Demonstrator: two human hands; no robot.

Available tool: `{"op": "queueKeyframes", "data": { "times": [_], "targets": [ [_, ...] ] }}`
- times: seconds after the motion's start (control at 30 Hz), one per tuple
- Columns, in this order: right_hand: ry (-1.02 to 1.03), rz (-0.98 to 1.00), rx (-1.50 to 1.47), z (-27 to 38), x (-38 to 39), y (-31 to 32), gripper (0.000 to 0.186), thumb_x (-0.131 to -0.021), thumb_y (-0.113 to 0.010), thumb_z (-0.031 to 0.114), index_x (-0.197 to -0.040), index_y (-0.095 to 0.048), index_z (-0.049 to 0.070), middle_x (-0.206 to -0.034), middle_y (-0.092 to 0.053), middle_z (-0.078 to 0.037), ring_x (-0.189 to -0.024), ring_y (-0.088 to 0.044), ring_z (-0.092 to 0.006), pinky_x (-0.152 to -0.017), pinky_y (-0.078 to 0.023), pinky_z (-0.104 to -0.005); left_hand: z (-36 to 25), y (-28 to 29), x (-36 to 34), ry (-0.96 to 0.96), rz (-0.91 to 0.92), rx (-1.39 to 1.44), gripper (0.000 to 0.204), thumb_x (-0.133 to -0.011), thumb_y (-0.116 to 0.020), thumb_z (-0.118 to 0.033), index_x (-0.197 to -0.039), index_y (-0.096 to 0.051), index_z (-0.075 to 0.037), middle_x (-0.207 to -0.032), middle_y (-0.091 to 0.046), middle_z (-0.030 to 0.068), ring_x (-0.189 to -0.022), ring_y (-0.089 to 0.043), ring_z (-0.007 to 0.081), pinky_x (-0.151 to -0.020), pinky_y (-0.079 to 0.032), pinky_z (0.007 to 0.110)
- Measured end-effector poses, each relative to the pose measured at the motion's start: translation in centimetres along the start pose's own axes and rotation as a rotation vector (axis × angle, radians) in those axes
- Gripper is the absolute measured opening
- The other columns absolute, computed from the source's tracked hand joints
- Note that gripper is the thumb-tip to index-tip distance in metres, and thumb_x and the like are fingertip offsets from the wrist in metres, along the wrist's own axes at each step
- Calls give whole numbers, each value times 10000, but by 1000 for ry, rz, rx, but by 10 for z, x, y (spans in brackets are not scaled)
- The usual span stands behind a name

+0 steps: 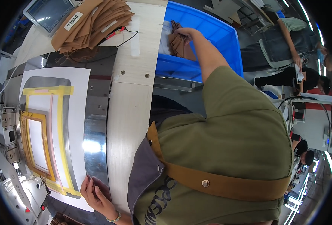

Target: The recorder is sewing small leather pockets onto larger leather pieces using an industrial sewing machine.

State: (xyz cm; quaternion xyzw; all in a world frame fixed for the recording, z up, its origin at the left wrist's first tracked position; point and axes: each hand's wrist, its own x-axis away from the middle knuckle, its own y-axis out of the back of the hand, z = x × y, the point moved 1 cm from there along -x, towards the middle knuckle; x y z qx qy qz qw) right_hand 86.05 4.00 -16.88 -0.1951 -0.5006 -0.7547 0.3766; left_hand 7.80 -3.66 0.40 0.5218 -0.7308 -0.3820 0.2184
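Note:
My right hand [183,33] reaches into a blue plastic bin [220,37] and grips the end of a bundle of brown fabric pieces [183,47]; the fingertips are partly hidden. My left hand [95,195] rests by the near edge of a white sheet [79,112], fingers loosely bent and apart, nothing visible in them. The sheet lies on a shiny metal plate [98,131]. On it is a rectangular template bordered with yellow tape [65,138], and an amber-coloured frame [47,150] sits over the template's opening.
A fanned stack of brown pieces [94,26] lies beside a screen panel [49,15] and a thin black cable with red parts [115,34]. A white machine head [27,191] and metal clamps [10,135] border the template. Other people [308,80] work beyond the bin.

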Motion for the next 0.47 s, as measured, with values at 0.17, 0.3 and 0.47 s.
{"op": "queueKeyframes", "data": {
  "times": [0.17, 0.3, 0.47],
  "targets": [
    [2, 90, -334, -53, -24, 31, 492, -877, -630, 294, -1309, -584, 62, -1284, -663, -152, -1105, -697, -338, -993, -546, -533, 1, 0, 0, -14, 3, -31, 302, -1064, -494, -139, -1238, -667, 38, -1371, -605, 151, -1267, -584, 302, -1080, -479, 413],
    [-59, 61, -374, -78, -17, 30, 456, -870, -620, 254, -1281, -592, 56, -1229, -680, -144, -1066, -708, -328, -985, -551, -527, 1, 1, 0, -5, 5, -44, 304, -1066, -493, -142, -1245, -665, 34, -1380, -602, 150, -1272, -583, 303, -1079, -485, 409],
    [3, -27, -354, -85, -36, 24, 561, -872, -652, 242, -1399, -539, 86, -1331, -645, -183, -1189, -663, -336, -1006, -542, -537, 1, 2, 0, -10, 22, -61, 313, -1070, -489, -154, -1258, -667, 22, -1394, -596, 150, -1278, -577, 313, -1091, -477, 407]
  ]
}}
